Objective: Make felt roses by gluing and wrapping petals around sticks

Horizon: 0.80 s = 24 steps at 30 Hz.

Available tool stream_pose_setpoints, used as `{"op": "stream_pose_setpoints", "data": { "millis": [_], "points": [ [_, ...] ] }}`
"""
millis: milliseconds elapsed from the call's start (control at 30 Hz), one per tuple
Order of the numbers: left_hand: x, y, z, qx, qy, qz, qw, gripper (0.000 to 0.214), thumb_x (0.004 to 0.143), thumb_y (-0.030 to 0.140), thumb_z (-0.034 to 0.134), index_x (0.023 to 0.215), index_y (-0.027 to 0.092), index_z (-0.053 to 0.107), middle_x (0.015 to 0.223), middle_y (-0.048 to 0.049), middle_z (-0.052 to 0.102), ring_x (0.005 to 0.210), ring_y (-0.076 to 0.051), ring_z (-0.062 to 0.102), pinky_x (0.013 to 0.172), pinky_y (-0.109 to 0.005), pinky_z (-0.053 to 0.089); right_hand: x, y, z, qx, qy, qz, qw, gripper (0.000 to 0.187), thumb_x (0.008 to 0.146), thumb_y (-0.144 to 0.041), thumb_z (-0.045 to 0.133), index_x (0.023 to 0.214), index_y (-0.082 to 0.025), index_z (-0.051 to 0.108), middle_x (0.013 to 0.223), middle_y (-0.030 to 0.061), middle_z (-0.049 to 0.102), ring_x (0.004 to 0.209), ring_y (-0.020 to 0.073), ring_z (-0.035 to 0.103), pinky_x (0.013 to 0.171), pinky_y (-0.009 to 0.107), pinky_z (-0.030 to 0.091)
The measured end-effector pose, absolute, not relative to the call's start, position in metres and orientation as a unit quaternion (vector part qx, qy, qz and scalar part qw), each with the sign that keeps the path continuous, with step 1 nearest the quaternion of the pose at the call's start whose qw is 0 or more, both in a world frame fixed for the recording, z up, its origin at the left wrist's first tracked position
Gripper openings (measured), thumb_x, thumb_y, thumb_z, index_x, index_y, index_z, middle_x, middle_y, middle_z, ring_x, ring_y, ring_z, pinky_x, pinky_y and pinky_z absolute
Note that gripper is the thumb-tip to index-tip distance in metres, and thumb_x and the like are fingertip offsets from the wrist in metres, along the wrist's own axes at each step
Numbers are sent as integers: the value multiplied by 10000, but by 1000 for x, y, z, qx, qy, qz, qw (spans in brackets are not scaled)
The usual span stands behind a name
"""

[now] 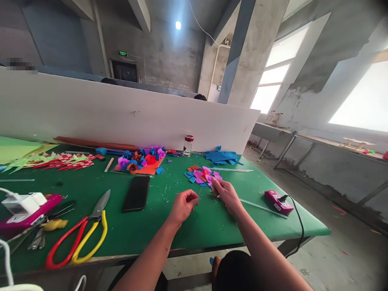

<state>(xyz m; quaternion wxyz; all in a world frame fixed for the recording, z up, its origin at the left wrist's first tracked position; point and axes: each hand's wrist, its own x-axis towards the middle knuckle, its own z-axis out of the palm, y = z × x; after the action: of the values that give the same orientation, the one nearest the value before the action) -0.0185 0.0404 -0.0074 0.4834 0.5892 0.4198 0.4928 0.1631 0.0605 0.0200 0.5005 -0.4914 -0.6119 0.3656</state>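
Observation:
Over the green table my left hand (183, 206) is closed in a loose pinch, and anything in it is too small to make out. My right hand (226, 195) is closed at the near right edge of a pile of coloured paper pieces (198, 174) in purple, blue, orange and red. Something thin and dark shows below its fingers, too small to name. A gap separates the two hands. Left of my left hand lies a black phone (136, 194). A clear thin stick (263, 208) lies to the right of my right hand.
Red-and-yellow-handled scissors (87, 230) lie front left, near a pink power strip (56, 200). Crumpled paper flowers (142, 159) and a red-capped jar (188, 146) stand toward the white partition (121, 109). Blue paper (222, 157) lies back right; a corded pink socket block (279, 202) sits right.

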Motion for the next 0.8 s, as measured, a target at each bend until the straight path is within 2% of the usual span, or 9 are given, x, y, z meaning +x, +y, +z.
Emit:
{"op": "stream_pose_setpoints", "data": {
  "millis": [100,167,300,567,667,800],
  "points": [
    [-17,39,-5,605,398,497,478,170,672,342,704,656,177,667,599,0,640,560,-127,515,567,-245,395,154,52,21,-462,-678,383,424,352,763,-525,674,739,-174,679,643,-8,618,588,139,534,552,242,378],
    [-18,39,-5,625,403,490,454,175,679,348,704,659,175,695,622,-12,659,592,-137,527,574,-247,390,150,46,22,-469,-698,364,401,309,775,-477,671,753,-172,712,650,0,641,606,147,550,560,246,376],
    [-23,40,-4,616,441,496,424,216,680,390,720,669,175,701,627,-7,648,582,-131,502,558,-243,373,154,38,22,-523,-689,314,392,264,773,-434,674,759,-183,756,636,6,671,597,149,565,557,248,370],
    [-22,38,1,549,427,528,488,266,622,402,786,636,169,660,600,18,588,592,-121,480,594,-246,372,170,33,4,-541,-691,309,367,252,727,-440,722,771,-197,772,639,9,676,604,154,571,601,271,406],
    [-20,36,1,524,391,541,529,271,621,396,809,631,170,660,601,21,594,608,-117,495,629,-245,391,163,25,0,-510,-687,367,364,230,727,-411,730,739,-182,754,633,11,662,602,149,547,570,264,379],
    [-19,34,0,524,362,529,561,239,629,362,814,638,162,683,609,14,619,621,-114,507,660,-246,411,148,18,-6,-439,-614,494,431,307,706,-461,765,743,-160,718,660,17,653,631,145,557,616,268,409]
  ]
}}
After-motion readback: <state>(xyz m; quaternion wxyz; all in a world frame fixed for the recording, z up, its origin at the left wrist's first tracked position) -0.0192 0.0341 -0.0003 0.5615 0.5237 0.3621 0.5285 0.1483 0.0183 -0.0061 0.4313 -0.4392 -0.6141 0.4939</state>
